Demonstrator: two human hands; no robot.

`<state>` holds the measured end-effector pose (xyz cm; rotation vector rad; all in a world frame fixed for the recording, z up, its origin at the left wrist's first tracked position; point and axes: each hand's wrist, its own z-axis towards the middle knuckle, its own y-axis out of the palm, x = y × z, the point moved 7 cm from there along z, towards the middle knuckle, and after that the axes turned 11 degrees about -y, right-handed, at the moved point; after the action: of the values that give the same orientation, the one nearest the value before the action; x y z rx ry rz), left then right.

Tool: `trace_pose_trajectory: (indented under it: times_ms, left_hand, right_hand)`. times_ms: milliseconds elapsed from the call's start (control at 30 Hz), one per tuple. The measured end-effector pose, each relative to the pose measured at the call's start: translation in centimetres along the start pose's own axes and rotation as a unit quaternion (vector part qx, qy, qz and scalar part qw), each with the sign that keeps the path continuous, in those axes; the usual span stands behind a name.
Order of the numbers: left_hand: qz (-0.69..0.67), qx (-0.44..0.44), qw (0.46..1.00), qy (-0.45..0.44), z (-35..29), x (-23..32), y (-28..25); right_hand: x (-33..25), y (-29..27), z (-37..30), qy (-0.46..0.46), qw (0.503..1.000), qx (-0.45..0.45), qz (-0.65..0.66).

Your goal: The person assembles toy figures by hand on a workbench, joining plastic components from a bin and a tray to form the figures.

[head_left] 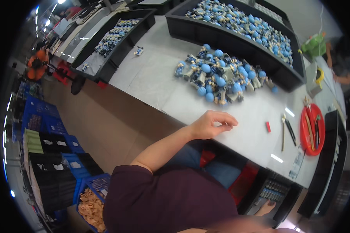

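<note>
While the left hand (215, 124) hangs loosely curled, seemingly empty, near toy figures (220, 81) heaped on the table (155, 58), probably for easy reach, the right hand (265, 207) is at a low tray (293, 197), its grip unclear.

At lower right, the right hand (267, 207) was too small for me to tell whether it held anything. A blurred shape (243, 225) smeared the bottom edge. At upper right, the dark rim cut off a co-worker (341, 60).
</note>
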<state>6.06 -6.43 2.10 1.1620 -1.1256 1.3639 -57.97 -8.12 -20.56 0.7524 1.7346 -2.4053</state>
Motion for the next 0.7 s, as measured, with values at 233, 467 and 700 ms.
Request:
trace_pose_trajectory:
  times_ms: [233,467,700]
  left_hand:
    - [0.157,0.427,0.889,0.052,-1.3,1.1,-16.5]
    - [0.378,0.375,0.839,-0.11,1.0,-1.7,-21.4]
    - [0.053,0.358,0.923,-0.127,-1.2,-1.6,-20.1]
  right_hand:
    - [-22.9,-8.6,1.9,-0.209,0.92,0.193,0.27]
    - [-41.9,-5.2,-1.3,-0.31,0.825,0.086,0.464]
    - [-53.8,-2.3,-7.4,-0.452,0.728,-0.078,0.509]
